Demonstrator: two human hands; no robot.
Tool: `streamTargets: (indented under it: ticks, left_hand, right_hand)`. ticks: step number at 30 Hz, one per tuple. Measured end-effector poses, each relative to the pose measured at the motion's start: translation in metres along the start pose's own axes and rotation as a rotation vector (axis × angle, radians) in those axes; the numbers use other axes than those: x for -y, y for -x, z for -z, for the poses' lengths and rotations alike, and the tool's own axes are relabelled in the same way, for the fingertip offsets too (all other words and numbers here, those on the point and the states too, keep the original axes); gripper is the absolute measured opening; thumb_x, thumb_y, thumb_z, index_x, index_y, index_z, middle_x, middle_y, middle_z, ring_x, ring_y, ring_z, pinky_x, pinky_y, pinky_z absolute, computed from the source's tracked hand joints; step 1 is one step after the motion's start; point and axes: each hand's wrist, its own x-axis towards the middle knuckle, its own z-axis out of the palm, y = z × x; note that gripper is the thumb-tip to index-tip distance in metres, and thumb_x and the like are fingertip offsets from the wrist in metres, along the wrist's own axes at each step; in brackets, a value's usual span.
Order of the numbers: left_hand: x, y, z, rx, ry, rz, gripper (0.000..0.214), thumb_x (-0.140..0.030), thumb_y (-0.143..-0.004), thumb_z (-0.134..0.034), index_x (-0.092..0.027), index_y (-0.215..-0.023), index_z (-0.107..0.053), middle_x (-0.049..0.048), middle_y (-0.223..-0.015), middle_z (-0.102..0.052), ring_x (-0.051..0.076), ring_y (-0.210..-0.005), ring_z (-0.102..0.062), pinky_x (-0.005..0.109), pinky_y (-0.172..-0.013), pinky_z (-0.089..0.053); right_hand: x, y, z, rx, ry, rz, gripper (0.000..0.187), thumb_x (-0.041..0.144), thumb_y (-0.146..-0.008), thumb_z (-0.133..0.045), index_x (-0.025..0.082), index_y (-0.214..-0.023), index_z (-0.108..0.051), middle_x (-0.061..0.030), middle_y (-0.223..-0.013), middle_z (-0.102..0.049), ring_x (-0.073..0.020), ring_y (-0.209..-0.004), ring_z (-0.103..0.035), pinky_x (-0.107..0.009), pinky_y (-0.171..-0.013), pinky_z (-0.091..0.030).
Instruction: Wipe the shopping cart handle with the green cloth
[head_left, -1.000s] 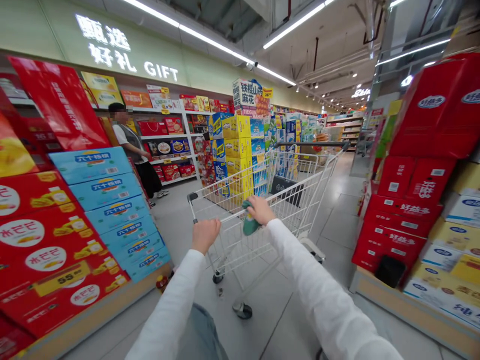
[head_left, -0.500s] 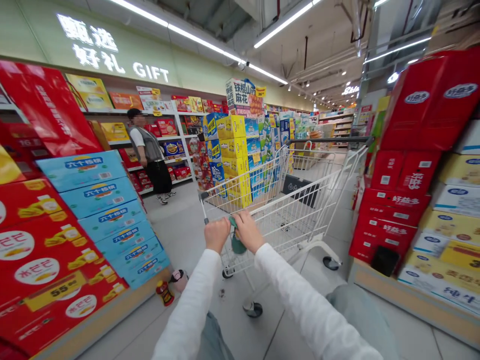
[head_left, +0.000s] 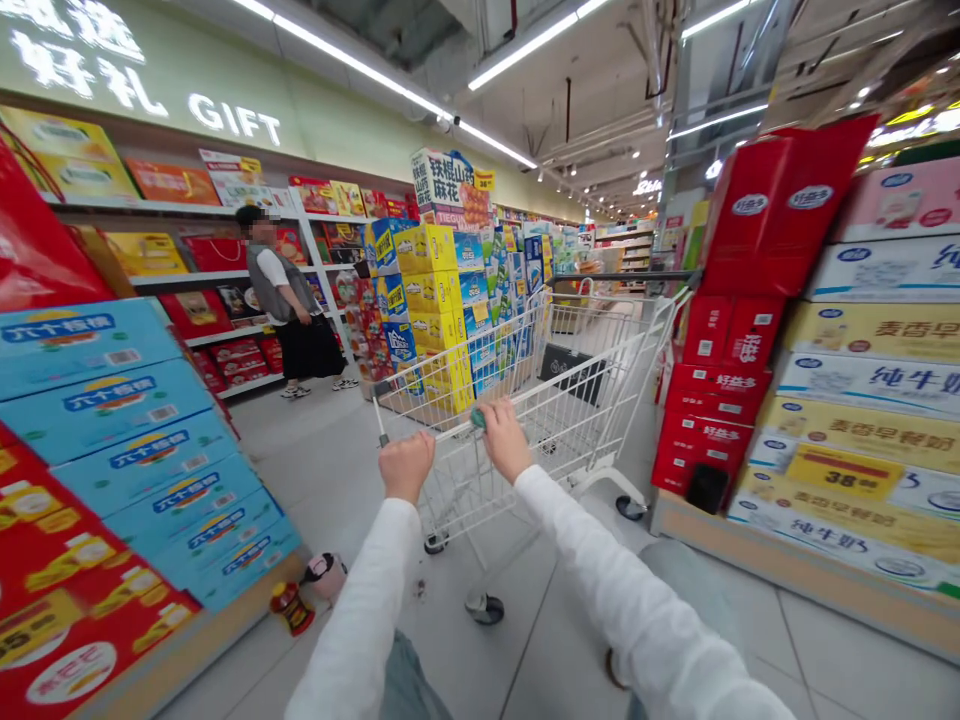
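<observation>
A white wire shopping cart stands before me, its near end toward me. My left hand is closed in a fist at the cart's near top rim, left of the middle, and appears wrapped around it. To its right, my right hand is closed at the same rim with a small green item showing at its fingertips. Most of that item is hidden by the hand, so its kind cannot be made out. A black panel is at the far part of the cart.
Blue cartons are stacked at left. A sauce bottle and a pink object stand on the floor beside them. Red boxes and milk cartons rise at right; a dark phone-like slab leans there. A person walks by the shelves.
My hands have moved apart, the left one going left. The green item, earlier hanging below the rim between them, is now up at my right hand. The view has swung right.
</observation>
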Motion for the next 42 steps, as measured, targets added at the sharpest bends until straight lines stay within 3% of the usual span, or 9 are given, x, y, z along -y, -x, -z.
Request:
streamTargets:
  ticks: [5,14,17,20,25,30,35,38,42]
  left_hand:
    - [0.011,-0.002,-0.003,-0.022,-0.008,0.008,0.060,-0.029,-0.091,-0.016,-0.009,-0.073,-0.070,0.0184,-0.065,-0.067,0.026,-0.066,-0.064,0.032,-0.059,-0.038]
    - [0.028,-0.005,-0.004,-0.006,-0.018,0.007,0.060,-0.030,-0.091,-0.018,-0.009,-0.072,-0.072,0.0193,-0.067,-0.067,0.026,-0.067,-0.064,0.033,-0.060,-0.040]
    - [0.035,-0.005,-0.004,0.025,-0.026,-0.055,0.060,-0.030,-0.090,-0.019,-0.009,-0.072,-0.071,0.0182,-0.068,-0.068,0.026,-0.068,-0.064,0.032,-0.061,-0.039]
    - [0.044,-0.007,-0.005,0.060,-0.028,-0.088,0.059,-0.031,-0.090,-0.020,-0.010,-0.072,-0.072,0.0173,-0.068,-0.068,0.026,-0.069,-0.064,0.032,-0.061,-0.038]
    - [0.046,-0.013,-0.011,0.059,-0.052,0.057,0.060,-0.031,-0.089,-0.019,-0.008,-0.076,-0.073,0.0192,-0.069,-0.067,0.027,-0.071,-0.063,0.033,-0.062,-0.038]
    - [0.038,-0.018,-0.017,0.021,-0.052,0.237,0.061,-0.030,-0.089,-0.016,-0.006,-0.084,-0.073,0.0200,-0.072,-0.068,0.027,-0.072,-0.063,0.034,-0.063,-0.038]
    - [0.048,-0.019,-0.021,0.007,-0.045,0.209,0.060,-0.031,-0.089,-0.018,-0.008,-0.080,-0.073,0.0198,-0.071,-0.067,0.027,-0.072,-0.063,0.033,-0.063,-0.037]
    - [0.061,-0.019,-0.021,0.009,-0.035,0.144,0.059,-0.032,-0.088,-0.020,-0.007,-0.077,-0.072,0.0206,-0.070,-0.067,0.027,-0.071,-0.063,0.033,-0.062,-0.037]
    - [0.075,-0.022,-0.023,0.000,-0.011,0.109,0.058,-0.034,-0.086,-0.022,-0.005,-0.075,-0.072,0.0227,-0.069,-0.066,0.029,-0.072,-0.062,0.034,-0.063,-0.038]
  right_hand:
    - [0.064,-0.001,-0.026,0.081,-0.002,0.123,0.036,0.010,-0.083,-0.044,0.014,-0.119,-0.049,-0.0119,-0.114,-0.053,-0.0232,-0.116,-0.043,-0.046,-0.108,-0.031]
    - [0.064,-0.022,-0.021,0.207,0.070,0.255,0.023,0.016,-0.086,-0.051,0.017,-0.109,-0.055,-0.0086,-0.101,-0.056,-0.0210,-0.104,-0.049,-0.036,-0.095,-0.040]
    - [0.046,-0.026,-0.011,0.250,0.107,0.262,0.027,0.016,-0.084,-0.054,0.017,-0.111,-0.054,-0.0088,-0.103,-0.055,-0.0217,-0.102,-0.048,-0.035,-0.092,-0.041]
    - [-0.002,-0.031,0.010,0.277,0.185,0.222,0.030,0.013,-0.083,-0.054,0.015,-0.112,-0.053,-0.0103,-0.105,-0.055,-0.0233,-0.106,-0.045,-0.036,-0.096,-0.036]
    - [-0.061,-0.040,0.033,0.252,0.305,0.053,0.024,0.012,-0.084,-0.050,0.014,-0.108,-0.055,-0.0114,-0.104,-0.055,-0.0241,-0.103,-0.045,-0.036,-0.091,-0.037]
    - [0.000,-0.040,0.000,0.248,0.295,0.053,0.017,0.016,-0.088,-0.046,0.016,-0.102,-0.056,-0.0101,-0.100,-0.055,-0.0224,-0.094,-0.046,-0.034,-0.084,-0.038]
    - [0.056,-0.038,-0.029,0.227,0.240,0.146,0.017,0.015,-0.090,-0.042,0.017,-0.101,-0.055,-0.0088,-0.097,-0.055,-0.0208,-0.092,-0.047,-0.033,-0.084,-0.039]
    - [0.034,-0.039,-0.017,0.238,0.225,0.213,0.018,0.016,-0.090,-0.044,0.018,-0.104,-0.054,-0.0081,-0.098,-0.056,-0.0208,-0.092,-0.047,-0.033,-0.083,-0.039]
    - [-0.035,-0.043,0.020,0.231,0.277,0.140,0.021,0.014,-0.088,-0.048,0.017,-0.107,-0.054,-0.0087,-0.100,-0.057,-0.0213,-0.096,-0.047,-0.032,-0.085,-0.038]
